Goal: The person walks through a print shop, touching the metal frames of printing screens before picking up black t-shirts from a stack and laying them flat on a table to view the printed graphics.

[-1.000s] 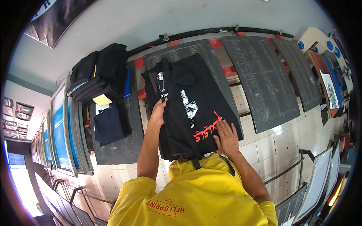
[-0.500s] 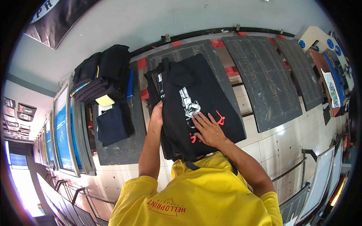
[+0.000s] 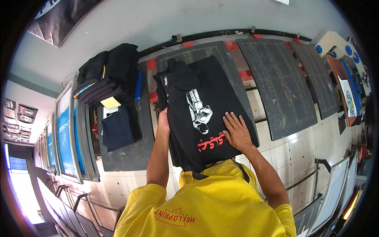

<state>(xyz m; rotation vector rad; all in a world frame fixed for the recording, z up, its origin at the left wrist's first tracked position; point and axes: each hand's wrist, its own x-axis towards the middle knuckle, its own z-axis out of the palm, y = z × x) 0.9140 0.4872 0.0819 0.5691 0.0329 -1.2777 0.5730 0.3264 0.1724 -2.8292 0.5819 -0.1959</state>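
A folded black T-shirt (image 3: 225,91) with a white figure print and red lettering lies on other folded dark shirts, on a dark board in front of me. My left hand (image 3: 164,121) is at the left edge of this pile, closed on the shirt's side, its fingertips partly hidden by the fabric. Flat on the shirt's right part rests my right hand (image 3: 237,132), fingers stretched out, just right of the red lettering. The white print shows in full.
Left of the pile, a stack of folded black garments (image 3: 106,75) and a navy folded cloth (image 3: 118,130) with a yellow paper (image 3: 110,103) lie on another board. Dark boards (image 3: 276,87) continue to the right. Framed screens (image 3: 65,130) stand at far left.
My right hand has slid rightward across the shirt, off the white print, uncovering more of it and the red lettering. My left hand stays at the left edge.
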